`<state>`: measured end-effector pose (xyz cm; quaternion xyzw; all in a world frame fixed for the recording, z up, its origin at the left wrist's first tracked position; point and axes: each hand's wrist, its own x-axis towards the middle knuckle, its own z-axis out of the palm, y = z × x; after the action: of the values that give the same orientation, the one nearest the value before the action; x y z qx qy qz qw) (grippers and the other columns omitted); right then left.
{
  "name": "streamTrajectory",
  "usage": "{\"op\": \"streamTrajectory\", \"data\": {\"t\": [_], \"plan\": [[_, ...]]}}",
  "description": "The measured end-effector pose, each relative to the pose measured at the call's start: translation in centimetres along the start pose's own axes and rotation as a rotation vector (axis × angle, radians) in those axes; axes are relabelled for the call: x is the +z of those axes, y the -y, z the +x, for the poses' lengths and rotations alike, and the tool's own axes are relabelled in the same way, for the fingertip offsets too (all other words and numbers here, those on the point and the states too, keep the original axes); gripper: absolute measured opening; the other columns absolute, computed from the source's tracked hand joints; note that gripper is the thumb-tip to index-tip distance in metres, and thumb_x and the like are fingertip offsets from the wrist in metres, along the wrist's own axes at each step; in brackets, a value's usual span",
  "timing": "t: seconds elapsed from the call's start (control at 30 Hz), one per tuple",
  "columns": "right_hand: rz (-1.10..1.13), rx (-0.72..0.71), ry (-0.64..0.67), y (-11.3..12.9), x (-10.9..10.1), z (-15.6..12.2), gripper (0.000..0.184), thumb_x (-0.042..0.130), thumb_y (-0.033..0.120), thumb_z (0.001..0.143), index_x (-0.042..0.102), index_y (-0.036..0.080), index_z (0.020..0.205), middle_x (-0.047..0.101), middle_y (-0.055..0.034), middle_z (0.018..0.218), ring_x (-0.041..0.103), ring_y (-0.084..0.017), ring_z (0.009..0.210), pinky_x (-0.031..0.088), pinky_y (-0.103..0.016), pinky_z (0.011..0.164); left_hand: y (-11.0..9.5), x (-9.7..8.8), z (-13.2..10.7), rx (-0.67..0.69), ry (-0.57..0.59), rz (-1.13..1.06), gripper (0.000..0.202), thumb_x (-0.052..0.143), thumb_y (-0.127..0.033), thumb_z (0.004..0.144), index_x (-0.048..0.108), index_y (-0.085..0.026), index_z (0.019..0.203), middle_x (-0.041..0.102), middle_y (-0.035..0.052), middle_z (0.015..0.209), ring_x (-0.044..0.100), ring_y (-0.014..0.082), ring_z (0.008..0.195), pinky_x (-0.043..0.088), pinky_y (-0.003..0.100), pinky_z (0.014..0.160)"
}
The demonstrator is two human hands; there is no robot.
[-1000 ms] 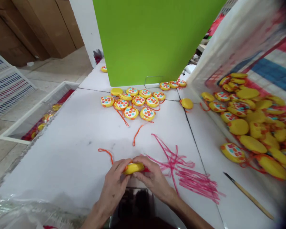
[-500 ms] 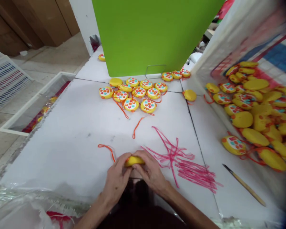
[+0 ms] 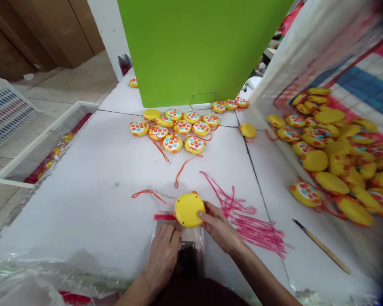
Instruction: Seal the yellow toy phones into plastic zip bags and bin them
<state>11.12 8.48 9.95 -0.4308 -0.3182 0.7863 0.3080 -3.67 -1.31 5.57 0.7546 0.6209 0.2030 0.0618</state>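
Note:
My right hand (image 3: 219,228) grips a round yellow toy (image 3: 189,209) by its right edge, plain back up, near the front of the white table (image 3: 98,199). An orange cord (image 3: 148,194) trails left from the toy. My left hand (image 3: 164,250) pinches a small clear plastic bag (image 3: 191,234) with a red strip at its mouth, just below the toy. The toy sits at the bag's opening.
Pink strings (image 3: 245,216) lie right of my hands. Several finished dotted toys (image 3: 175,134) cluster before a green board (image 3: 201,46). A large heap of yellow toys (image 3: 335,157) fills the right side. A thin wooden stick (image 3: 321,246) lies front right. A white crate (image 3: 41,146) stands left.
The toy was clasped edge-on between both hands; now its flat back shows, my right hand alone holds it, and my left hand has dropped to the plastic bag.

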Motion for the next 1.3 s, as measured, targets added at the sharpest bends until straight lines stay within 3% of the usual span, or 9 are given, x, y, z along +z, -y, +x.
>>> {"op": "streamTrajectory", "data": {"t": [0.17, 0.3, 0.53, 0.73, 0.87, 1.0, 1.13, 1.2, 1.3], "plan": [[-0.022, 0.057, 0.002, -0.3, -1.3, -1.4, 0.040, 0.067, 0.034, 0.073, 0.054, 0.019, 0.107, 0.061, -0.0081, 0.103, 0.061, -0.020, 0.085, 0.051, -0.028, 0.061, -0.4, -0.4, 0.5, 0.011, 0.049, 0.000, 0.016, 0.043, -0.004, 0.079, 0.055, -0.015, 0.078, 0.059, 0.0094, 0.084, 0.053, 0.0251, 0.083, 0.044, 0.044, 0.077], [-0.172, 0.065, -0.008, -0.2, -2.6, -3.1, 0.048, 0.061, 0.038, 0.079, 0.045, 0.022, 0.121, 0.057, -0.0087, 0.107, 0.059, -0.018, 0.079, 0.052, -0.028, 0.054, -0.8, -0.8, 0.6, -0.047, 0.090, -0.020, 0.016, 0.042, -0.005, 0.077, 0.053, -0.017, 0.077, 0.060, 0.0058, 0.077, 0.053, 0.0229, 0.074, 0.044, 0.042, 0.071], [-0.437, 0.028, 0.201, 0.9, -3.7, -5.7, 0.043, 0.064, 0.032, 0.075, 0.053, 0.020, 0.115, 0.061, -0.0057, 0.098, 0.059, -0.017, 0.076, 0.050, -0.025, 0.053, 0.1, -1.2, -0.2, -0.100, 0.011, -0.133, 0.039, 0.039, -0.006, 0.079, 0.046, -0.016, 0.116, 0.062, 0.0091, 0.101, 0.055, 0.0224, 0.091, 0.046, 0.040, 0.079], [-0.299, 0.068, 0.300, 1.6, -2.8, -6.6, 0.039, 0.061, 0.033, 0.078, 0.055, 0.021, 0.115, 0.062, -0.0065, 0.101, 0.060, -0.019, 0.085, 0.053, -0.029, 0.067, 0.3, -0.7, -0.4, -0.018, 0.028, -0.114, 0.022, 0.039, -0.011, 0.085, 0.061, -0.016, 0.085, 0.061, 0.0055, 0.077, 0.054, 0.0197, 0.073, 0.046, 0.034, 0.066], [-0.286, -0.100, 0.178, 0.5, -0.9, -5.4, 0.045, 0.050, 0.038, 0.086, 0.041, 0.024, 0.127, 0.055, -0.0081, 0.111, 0.058, -0.018, 0.087, 0.054, -0.030, 0.066, 0.0, -0.6, -0.8, 0.038, 0.014, -0.052, 0.022, 0.040, -0.008, 0.084, 0.061, -0.015, 0.081, 0.062, 0.0082, 0.080, 0.054, 0.0224, 0.075, 0.045, 0.039, 0.070], [-0.772, -0.336, 0.143, -0.7, 0.5, -4.5, 0.038, 0.042, 0.030, 0.090, 0.038, 0.021, 0.127, 0.058, -0.0085, 0.104, 0.058, -0.018, 0.085, 0.052, -0.032, 0.073, -0.8, -1.1, -1.4, 0.067, -0.014, -0.018, 0.022, 0.040, -0.004, 0.083, 0.059, -0.014, 0.083, 0.062, 0.0064, 0.078, 0.055, 0.0213, 0.077, 0.042, 0.044, 0.084], [-1.048, -0.453, 0.211, -0.9, 0.4, -4.5, 0.039, 0.039, 0.018, 0.090, 0.037, 0.021, 0.128, 0.058, -0.0095, 0.113, 0.057, -0.020, 0.101, 0.046, -0.035, 0.088, -1.1, -3.0, -1.7, 0.097, -0.147, -0.145, 0.013, 0.047, -0.011, 0.085, 0.059, -0.017, 0.084, 0.063, 0.0032, 0.075, 0.057, 0.0182, 0.076, 0.045, 0.037, 0.082], [-1.109, -0.472, 0.196, -1.0, 0.1, -4.5, 0.041, 0.040, 0.018, 0.089, 0.036, 0.020, 0.130, 0.057, -0.0111, 0.116, 0.056, -0.022, 0.105, 0.046, -0.035, 0.088, -0.6, -4.2, -1.7, -0.004, -0.235, -0.226, 0.012, 0.049, -0.015, 0.085, 0.060, -0.018, 0.090, 0.065, 0.0050, 0.084, 0.058, 0.0193, 0.085, 0.046, 0.036, 0.082], [-1.181, -0.486, 0.181, -1.2, -0.2, -4.2, 0.041, 0.040, 0.019, 0.089, 0.037, 0.018, 0.130, 0.058, -0.0130, 0.115, 0.057, -0.023, 0.104, 0.047, -0.037, 0.087, 0.7, -5.4, -1.3, -0.400, -0.268, -0.365, 0.017, 0.051, -0.026, 0.084, 0.060, -0.019, 0.097, 0.066, 0.0066, 0.092, 0.061, 0.0205, 0.084, 0.050, 0.035, 0.077]]}}
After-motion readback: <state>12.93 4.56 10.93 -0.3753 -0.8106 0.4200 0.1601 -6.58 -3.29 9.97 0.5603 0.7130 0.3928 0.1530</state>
